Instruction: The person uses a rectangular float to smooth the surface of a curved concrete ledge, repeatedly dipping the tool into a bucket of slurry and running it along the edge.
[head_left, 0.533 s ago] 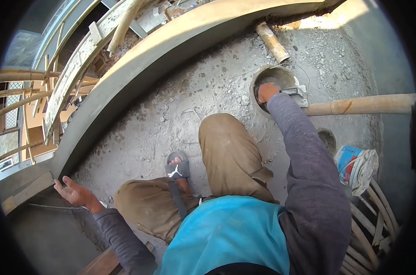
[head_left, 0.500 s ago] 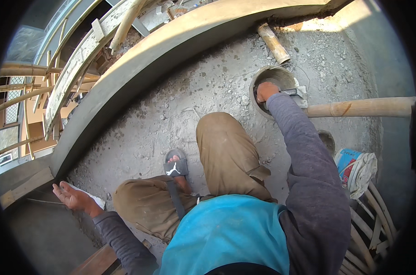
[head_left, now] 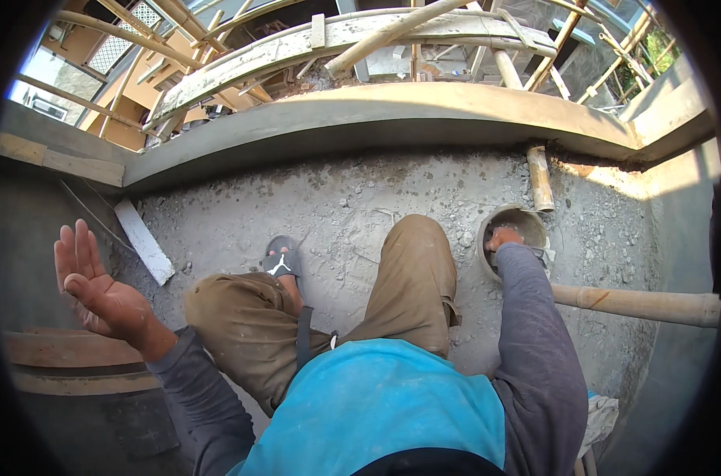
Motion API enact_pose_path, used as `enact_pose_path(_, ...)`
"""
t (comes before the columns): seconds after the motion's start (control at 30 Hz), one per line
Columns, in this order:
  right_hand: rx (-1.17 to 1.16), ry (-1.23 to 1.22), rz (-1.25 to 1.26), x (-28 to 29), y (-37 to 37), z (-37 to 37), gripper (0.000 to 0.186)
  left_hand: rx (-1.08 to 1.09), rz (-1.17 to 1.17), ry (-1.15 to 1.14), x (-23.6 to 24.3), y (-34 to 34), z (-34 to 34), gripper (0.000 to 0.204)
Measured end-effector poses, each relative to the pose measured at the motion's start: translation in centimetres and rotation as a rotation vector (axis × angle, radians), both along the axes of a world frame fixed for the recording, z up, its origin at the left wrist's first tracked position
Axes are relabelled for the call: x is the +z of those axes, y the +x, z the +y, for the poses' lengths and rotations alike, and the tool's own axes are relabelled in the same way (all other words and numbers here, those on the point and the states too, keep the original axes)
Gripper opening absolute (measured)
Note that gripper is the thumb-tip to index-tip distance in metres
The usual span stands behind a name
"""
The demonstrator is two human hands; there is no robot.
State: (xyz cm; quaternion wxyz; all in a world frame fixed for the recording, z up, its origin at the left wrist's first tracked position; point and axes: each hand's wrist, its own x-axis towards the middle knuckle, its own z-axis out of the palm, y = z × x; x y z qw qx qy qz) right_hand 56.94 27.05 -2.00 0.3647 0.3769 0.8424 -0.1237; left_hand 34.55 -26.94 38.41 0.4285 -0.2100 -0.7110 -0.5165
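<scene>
My right hand (head_left: 503, 237) reaches down into a round, mortar-crusted bucket (head_left: 537, 232) on the rough floor at the right. Its fingers are hidden inside, as is whatever they touch. A pale, mortar-smeared flat piece (head_left: 546, 255) rests by the bucket's near right rim. My left hand (head_left: 106, 289) is raised at the left, palm up, with its fingers spread and nothing in it. Beyond it a white strip of board (head_left: 144, 240) lies on the floor.
A low curved plastered wall (head_left: 376, 127) runs across the far side, with bamboo scaffolding (head_left: 392, 38) behind it. One bamboo pole (head_left: 638, 305) lies right of the bucket, and a short pipe-like piece (head_left: 540, 179) beyond it. Wooden planks (head_left: 74, 350) are at the left.
The view has turned, so the wall now runs level across the top. My left hand has risen and opened wider; my right hand stays in the bucket.
</scene>
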Motion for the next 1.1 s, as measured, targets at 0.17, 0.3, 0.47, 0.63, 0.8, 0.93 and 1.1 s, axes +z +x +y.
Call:
enact_pose_path(0.17,0.015,-0.073,-0.07,2.9,-2.4,0.3,0.059,-0.196,0.071,-0.159,-0.6,-3.2,5.3,0.057)
enact_pose_path(0.3,0.038,-0.032,0.0,5.9,-2.0,0.9,0.055,-0.309,-0.032,-0.133,-2.2,-7.6,7.5,0.045)
enact_pose_path(0.47,-0.105,0.07,0.258,10.0,0.4,0.9,0.086,-0.27,-0.112,-0.13,-7.9,-11.8,4.7,0.039)
enact_pose_path(0.63,-0.584,-0.233,0.729,12.9,-1.2,-0.3,0.095,-0.128,-0.372,0.152,-6.7,-12.7,2.7,0.047)
enact_pose_path(0.8,-0.425,-0.178,0.91,9.0,-8.1,-2.6,0.093,-0.215,-0.441,0.401,-4.5,-14.2,2.9,0.059)
enact_pose_path(0.93,-0.367,0.062,0.72,4.8,-13.7,-4.7,0.097,-0.183,-0.525,0.353,-6.4,-13.8,4.2,0.057)
enact_pose_path(1.1,-1.265,-0.578,1.181,1.1,-21.0,-10.1,0.093,-0.2,-0.518,0.267,-6.5,-14.0,5.9,0.057)
